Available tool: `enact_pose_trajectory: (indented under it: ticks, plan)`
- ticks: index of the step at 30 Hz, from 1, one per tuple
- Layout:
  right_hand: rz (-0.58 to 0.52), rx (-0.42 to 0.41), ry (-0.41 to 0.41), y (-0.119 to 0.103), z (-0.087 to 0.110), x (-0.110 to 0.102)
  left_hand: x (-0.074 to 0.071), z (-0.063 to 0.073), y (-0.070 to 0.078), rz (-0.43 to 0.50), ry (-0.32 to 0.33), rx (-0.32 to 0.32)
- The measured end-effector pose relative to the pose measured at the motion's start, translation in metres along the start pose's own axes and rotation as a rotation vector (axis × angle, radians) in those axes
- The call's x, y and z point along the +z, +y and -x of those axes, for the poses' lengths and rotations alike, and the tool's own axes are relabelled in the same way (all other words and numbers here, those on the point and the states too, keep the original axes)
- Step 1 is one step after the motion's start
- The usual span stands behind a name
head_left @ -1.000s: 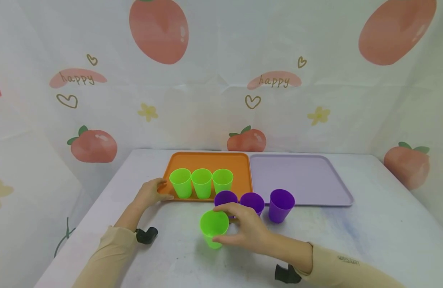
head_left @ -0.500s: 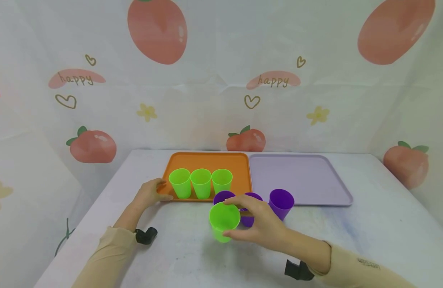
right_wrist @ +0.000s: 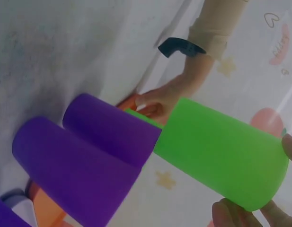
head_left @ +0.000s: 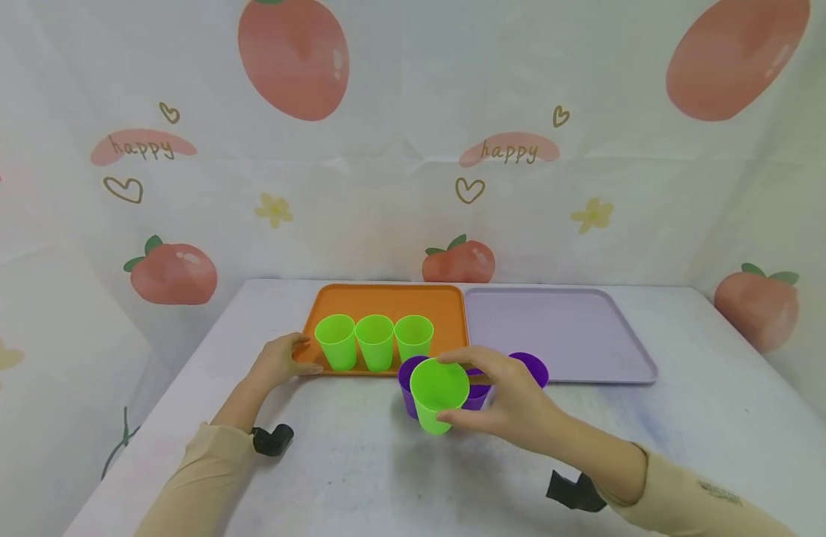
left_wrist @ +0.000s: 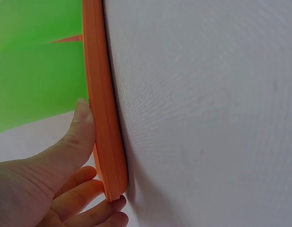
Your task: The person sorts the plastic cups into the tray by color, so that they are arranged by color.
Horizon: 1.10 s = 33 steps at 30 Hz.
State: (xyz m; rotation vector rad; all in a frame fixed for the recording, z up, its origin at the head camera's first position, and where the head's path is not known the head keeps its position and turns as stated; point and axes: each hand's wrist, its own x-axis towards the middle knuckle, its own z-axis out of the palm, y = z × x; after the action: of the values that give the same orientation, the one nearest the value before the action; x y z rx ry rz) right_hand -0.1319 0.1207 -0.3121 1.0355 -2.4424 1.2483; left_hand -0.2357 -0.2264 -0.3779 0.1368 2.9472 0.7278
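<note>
My right hand (head_left: 520, 403) grips a light green plastic cup (head_left: 439, 395) near its rim, thumb on the near side and fingers on the far side. The cup is held in the air, overlapping two purple cups (head_left: 407, 395) in the head view. In the right wrist view the green cup (right_wrist: 221, 153) lies beside the purple cups (right_wrist: 75, 170). My left hand (head_left: 278, 362) holds the front left corner of the orange tray (head_left: 399, 300). In the left wrist view the thumb (left_wrist: 82, 123) lies along its rim, fingers curled at the corner.
Three green cups (head_left: 375, 347) stand in a row along the tray's front. A lilac tray (head_left: 554, 335) adjoins it on the right. A third purple cup (head_left: 535, 369) stands before the lilac tray, partly behind my right hand. A printed cloth (head_left: 386, 186) hangs behind the table.
My right hand has lifted the green cup and carried it to the right and away from me, toward the purple cups. The left hand has stayed at the tray's corner.
</note>
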Motion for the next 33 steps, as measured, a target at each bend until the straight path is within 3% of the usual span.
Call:
enact_pose_trajectory:
  ticks: [12,20,33]
  plan:
    - [0.019,-0.114,0.074,0.011,-0.006,-0.018,0.0,0.0,0.0,-0.003,0.002,0.007]
    - [0.082,-0.075,0.109,0.02,-0.011,-0.03,0.001,-0.003,-0.003,0.006,-0.006,-0.005]
    - [0.139,-0.108,0.154,0.038,-0.021,-0.04,0.003,-0.004,-0.004,0.011,-0.007,-0.006]
